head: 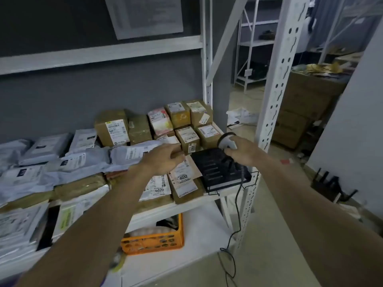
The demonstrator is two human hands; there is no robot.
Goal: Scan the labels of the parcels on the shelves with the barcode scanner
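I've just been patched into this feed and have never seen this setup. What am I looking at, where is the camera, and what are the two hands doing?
There is no machine here: a person works bare-handed, and the one camera sits on their head, looking forward and down. The right hand holds a grey corded barcode scanner, its cable hanging down past the shelf edge. The left hand reaches onto the white metal shelf among the parcels; what its fingers touch is unclear. On the shelf lie grey mailing bags, brown labelled boxes and a black tray. An orange crate sits on the shelf below.
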